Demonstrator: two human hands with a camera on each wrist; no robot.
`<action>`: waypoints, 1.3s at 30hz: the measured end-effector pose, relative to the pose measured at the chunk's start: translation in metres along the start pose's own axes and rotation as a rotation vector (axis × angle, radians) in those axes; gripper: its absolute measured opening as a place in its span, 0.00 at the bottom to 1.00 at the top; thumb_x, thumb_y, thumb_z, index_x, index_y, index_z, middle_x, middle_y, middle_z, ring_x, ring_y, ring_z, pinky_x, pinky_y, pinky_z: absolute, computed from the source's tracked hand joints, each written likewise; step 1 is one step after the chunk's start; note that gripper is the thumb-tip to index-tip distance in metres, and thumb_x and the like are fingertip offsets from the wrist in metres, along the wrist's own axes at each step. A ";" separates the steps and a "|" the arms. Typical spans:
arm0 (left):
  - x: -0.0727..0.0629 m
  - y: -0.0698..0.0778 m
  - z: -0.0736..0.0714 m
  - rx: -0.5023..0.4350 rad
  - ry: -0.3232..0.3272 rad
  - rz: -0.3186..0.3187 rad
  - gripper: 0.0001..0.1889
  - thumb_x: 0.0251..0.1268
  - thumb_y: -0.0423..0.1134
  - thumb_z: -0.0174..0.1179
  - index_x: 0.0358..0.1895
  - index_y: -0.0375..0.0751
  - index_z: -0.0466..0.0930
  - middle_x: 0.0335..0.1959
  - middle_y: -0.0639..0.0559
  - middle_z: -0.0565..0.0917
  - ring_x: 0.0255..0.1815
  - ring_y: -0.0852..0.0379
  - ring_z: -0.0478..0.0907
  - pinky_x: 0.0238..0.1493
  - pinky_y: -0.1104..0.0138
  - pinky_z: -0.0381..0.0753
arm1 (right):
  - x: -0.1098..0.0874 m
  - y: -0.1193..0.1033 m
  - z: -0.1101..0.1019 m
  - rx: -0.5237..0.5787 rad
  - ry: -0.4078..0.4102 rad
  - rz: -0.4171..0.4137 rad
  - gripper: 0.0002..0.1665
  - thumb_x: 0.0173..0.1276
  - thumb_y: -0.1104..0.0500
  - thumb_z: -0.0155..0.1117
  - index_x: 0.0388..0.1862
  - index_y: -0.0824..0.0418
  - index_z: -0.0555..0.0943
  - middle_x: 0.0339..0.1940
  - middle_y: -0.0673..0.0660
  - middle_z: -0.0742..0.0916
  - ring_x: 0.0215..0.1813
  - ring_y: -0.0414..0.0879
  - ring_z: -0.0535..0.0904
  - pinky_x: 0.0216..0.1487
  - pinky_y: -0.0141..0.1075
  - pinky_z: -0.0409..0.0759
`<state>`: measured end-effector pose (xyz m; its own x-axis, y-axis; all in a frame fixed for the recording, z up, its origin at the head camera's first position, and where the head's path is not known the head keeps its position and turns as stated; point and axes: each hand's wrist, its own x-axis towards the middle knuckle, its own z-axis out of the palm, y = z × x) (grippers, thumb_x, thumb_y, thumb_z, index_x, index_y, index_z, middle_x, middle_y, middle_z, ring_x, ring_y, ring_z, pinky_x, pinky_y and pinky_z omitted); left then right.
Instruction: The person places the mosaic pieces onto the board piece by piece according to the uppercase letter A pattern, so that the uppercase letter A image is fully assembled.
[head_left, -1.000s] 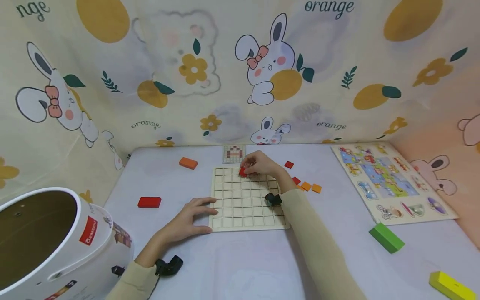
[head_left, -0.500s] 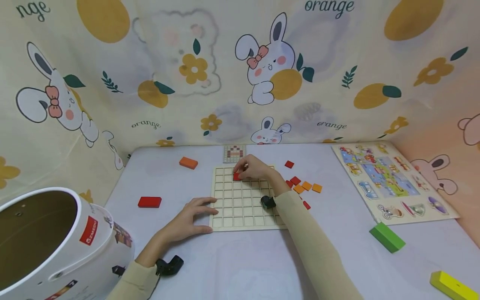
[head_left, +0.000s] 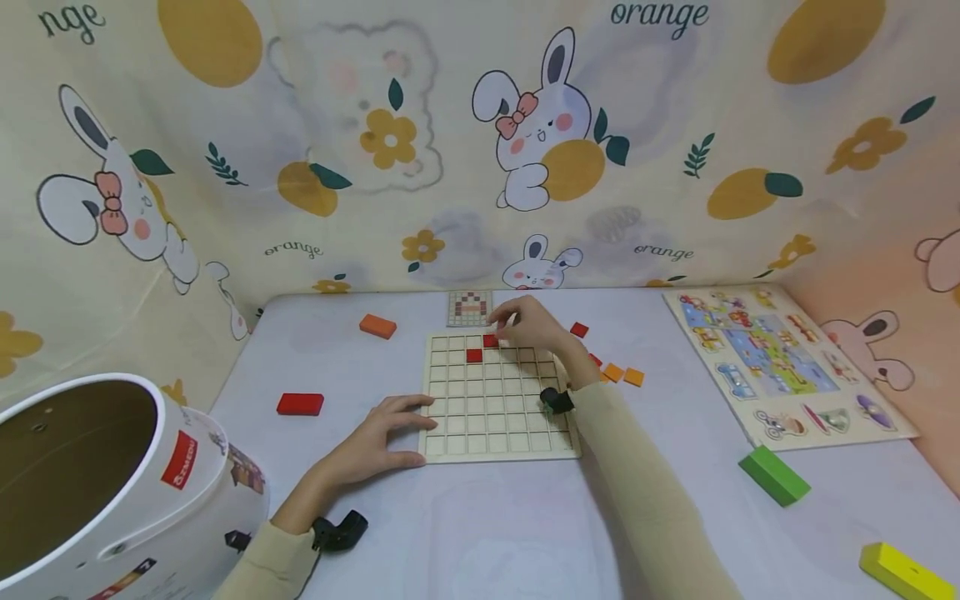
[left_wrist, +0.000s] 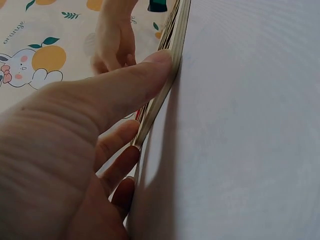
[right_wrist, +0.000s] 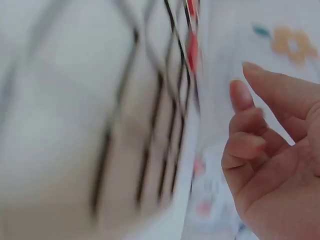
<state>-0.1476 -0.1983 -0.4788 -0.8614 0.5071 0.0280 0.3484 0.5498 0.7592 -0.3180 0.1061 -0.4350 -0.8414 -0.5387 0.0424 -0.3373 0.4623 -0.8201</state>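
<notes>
A pale gridded board lies on the table in the head view. Two red square tiles sit in its cells near the far edge, a left tile and a right tile, diagonal to each other. My right hand hovers over the far edge beside the right tile. In the right wrist view the right hand has thumb and forefinger apart, with nothing seen between them. My left hand rests its fingers against the board's left edge. The left wrist view shows the left thumb touching the rim.
A small pattern card lies behind the board. Loose orange tiles and red tiles lie to its right. Blocks, a red one and an orange one, are left. A picture puzzle lies right; a white bucket stands left.
My right hand has let go of the left red tile and moved right and away, uncovering both red tiles on the board. The left hand has stayed at the board's edge.
</notes>
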 end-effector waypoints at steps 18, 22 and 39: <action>0.000 0.000 0.002 -0.012 0.012 0.002 0.23 0.54 0.47 0.75 0.55 0.54 0.84 0.73 0.55 0.67 0.76 0.47 0.55 0.71 0.37 0.51 | -0.049 0.059 -0.076 -0.151 0.098 0.357 0.21 0.66 0.66 0.67 0.57 0.69 0.79 0.53 0.67 0.79 0.55 0.60 0.71 0.63 0.52 0.70; 0.000 0.000 0.002 -0.009 0.012 0.006 0.23 0.54 0.48 0.75 0.55 0.54 0.84 0.73 0.55 0.67 0.76 0.47 0.56 0.71 0.37 0.52 | -0.048 0.059 -0.076 -0.185 0.095 0.371 0.19 0.66 0.66 0.67 0.55 0.70 0.79 0.49 0.66 0.79 0.52 0.59 0.71 0.61 0.50 0.71; 0.001 0.000 0.002 -0.005 0.012 0.004 0.23 0.54 0.49 0.75 0.55 0.55 0.84 0.73 0.56 0.67 0.76 0.47 0.55 0.71 0.37 0.51 | -0.046 0.048 -0.067 -0.248 0.217 0.448 0.14 0.63 0.66 0.71 0.43 0.71 0.77 0.40 0.65 0.79 0.44 0.57 0.73 0.48 0.44 0.75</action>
<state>-0.1474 -0.1962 -0.4799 -0.8645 0.5011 0.0389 0.3499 0.5444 0.7624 -0.3232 0.2003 -0.4378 -0.9843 -0.1058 -0.1411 0.0062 0.7788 -0.6273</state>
